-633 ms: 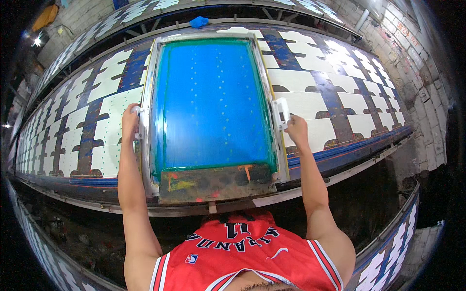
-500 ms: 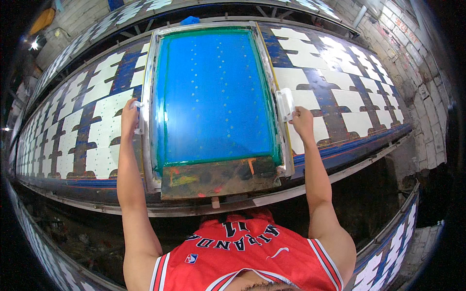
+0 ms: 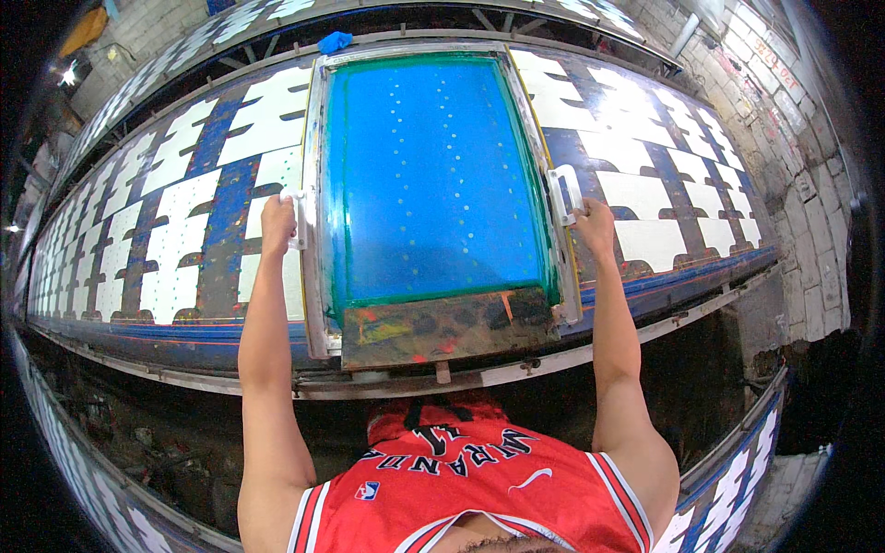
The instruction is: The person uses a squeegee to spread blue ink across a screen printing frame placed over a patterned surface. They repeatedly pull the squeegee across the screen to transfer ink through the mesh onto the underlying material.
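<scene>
A large screen-printing frame (image 3: 316, 240) with a blue mesh (image 3: 433, 175) and green-edged border lies across the long table in front of me. Rows of small pale dots run down the mesh. On its left side, my left hand (image 3: 279, 224) is closed around a white handle (image 3: 299, 219). Over on the right side, my right hand (image 3: 595, 228) grips a matching white handle (image 3: 565, 195). A paint-stained board (image 3: 442, 329) sticks out at the frame's near end. Whether the frame rests on the table or is slightly lifted, I cannot tell.
White cut pieces (image 3: 636, 203) lie in rows on the dark table (image 3: 221, 263) to both sides; some on the left carry small dots. A blue crumpled cloth (image 3: 335, 42) sits at the far edge. A metal rail (image 3: 498, 376) runs along the near edge. A block wall (image 3: 811, 175) stands at right.
The frame has shifted to the right along the table, with both my hands still on its handles. More white pieces now show to its left, and fewer to its right.
</scene>
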`<state>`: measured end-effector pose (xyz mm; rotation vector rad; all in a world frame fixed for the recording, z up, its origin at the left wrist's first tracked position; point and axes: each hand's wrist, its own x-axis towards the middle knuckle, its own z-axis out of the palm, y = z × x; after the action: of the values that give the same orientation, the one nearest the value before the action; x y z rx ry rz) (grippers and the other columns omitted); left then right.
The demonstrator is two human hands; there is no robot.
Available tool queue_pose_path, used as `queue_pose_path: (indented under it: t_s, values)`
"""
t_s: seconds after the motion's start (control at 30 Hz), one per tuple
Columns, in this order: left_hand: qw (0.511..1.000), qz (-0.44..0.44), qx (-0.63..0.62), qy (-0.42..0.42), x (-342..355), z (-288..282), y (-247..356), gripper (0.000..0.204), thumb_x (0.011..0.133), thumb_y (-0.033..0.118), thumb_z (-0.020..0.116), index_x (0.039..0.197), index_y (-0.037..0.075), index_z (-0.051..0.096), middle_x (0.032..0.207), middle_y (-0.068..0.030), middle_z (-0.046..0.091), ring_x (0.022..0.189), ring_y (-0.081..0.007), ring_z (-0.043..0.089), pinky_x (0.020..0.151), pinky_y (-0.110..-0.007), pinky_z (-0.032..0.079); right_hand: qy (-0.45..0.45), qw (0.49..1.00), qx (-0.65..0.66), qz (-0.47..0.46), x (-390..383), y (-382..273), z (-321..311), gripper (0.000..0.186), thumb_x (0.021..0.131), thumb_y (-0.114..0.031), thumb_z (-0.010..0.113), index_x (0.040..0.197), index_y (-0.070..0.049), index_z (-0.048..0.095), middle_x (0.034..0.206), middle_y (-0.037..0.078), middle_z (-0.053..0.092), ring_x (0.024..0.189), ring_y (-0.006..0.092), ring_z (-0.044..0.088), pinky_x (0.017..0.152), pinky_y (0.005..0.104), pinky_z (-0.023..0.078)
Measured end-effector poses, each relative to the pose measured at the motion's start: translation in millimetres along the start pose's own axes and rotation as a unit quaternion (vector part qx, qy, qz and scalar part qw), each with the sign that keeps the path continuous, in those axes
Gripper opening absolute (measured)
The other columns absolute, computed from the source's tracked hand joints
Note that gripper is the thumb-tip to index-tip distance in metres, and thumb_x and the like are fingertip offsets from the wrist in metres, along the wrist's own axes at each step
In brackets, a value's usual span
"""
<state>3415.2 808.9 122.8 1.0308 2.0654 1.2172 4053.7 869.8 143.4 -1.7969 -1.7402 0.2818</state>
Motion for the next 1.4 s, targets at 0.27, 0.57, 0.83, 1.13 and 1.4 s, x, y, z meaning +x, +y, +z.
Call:
queue_pose_path:
  t_s: [0.27, 0.57, 0.83, 1.13, 1.4]
  values:
    - [1.0, 0.002, 0.002, -0.009, -8, 23, -15, 0.027, 0.104, 0.022, 0.052, 0.101, -0.004, 0.06, 0.073, -0.0128, 0.062, 0.052, -0.0201, 0.058, 0.045, -0.038, 0.044, 0.033, 0.999, -0.013, -0.028, -4, 27, 1, 0.029, 0.086, -0.005, 0.072, 0.113, 0.006, 0.073, 0.091, 0.022, 0.077, 0.076, 0.0281, 0.076, 0.07, 0.0384, 0.059]
    - [0.997, -0.031, -0.049, -0.05, -11, 18, -21, 0.025, 0.105, 0.02, 0.05, 0.107, -0.004, 0.058, 0.084, -0.0131, 0.065, 0.053, -0.015, 0.054, 0.044, -0.034, 0.044, 0.021, 0.999, -0.036, 0.017, -22, 11, 2, 0.029, 0.081, -0.016, 0.077, 0.105, -0.001, 0.076, 0.094, 0.024, 0.074, 0.09, 0.0406, 0.073, 0.081, 0.048, 0.055]
    - [0.997, -0.013, -0.059, -0.057, -15, 38, -22, 0.026, 0.106, 0.02, 0.049, 0.105, -0.004, 0.057, 0.082, -0.0131, 0.064, 0.052, -0.016, 0.054, 0.043, -0.034, 0.043, 0.022, 0.998, -0.052, 0.032, -21, 30, 6, 0.025, 0.088, -0.007, 0.07, 0.11, 0.004, 0.074, 0.084, 0.02, 0.075, 0.072, 0.028, 0.075, 0.066, 0.0395, 0.055]
    - [0.997, -0.025, -0.039, -0.055, -38, 87, -12, 0.025, 0.106, 0.02, 0.05, 0.104, -0.003, 0.057, 0.076, -0.0115, 0.061, 0.049, -0.0168, 0.053, 0.042, -0.036, 0.041, 0.033, 0.995, -0.086, -0.048, -11, 85, -15, 0.031, 0.087, -0.009, 0.073, 0.114, 0.006, 0.072, 0.093, 0.023, 0.076, 0.081, 0.0304, 0.076, 0.074, 0.0398, 0.057]
    - [0.998, -0.036, -0.026, -0.04, -58, 119, -11, 0.024, 0.105, 0.022, 0.051, 0.102, -0.002, 0.056, 0.074, -0.0104, 0.058, 0.05, -0.0177, 0.053, 0.043, -0.036, 0.041, -0.011, 0.998, -0.055, 0.013, -6, 129, -20, 0.031, 0.085, -0.008, 0.072, 0.112, 0.008, 0.072, 0.09, 0.024, 0.075, 0.079, 0.0317, 0.076, 0.074, 0.0395, 0.057]
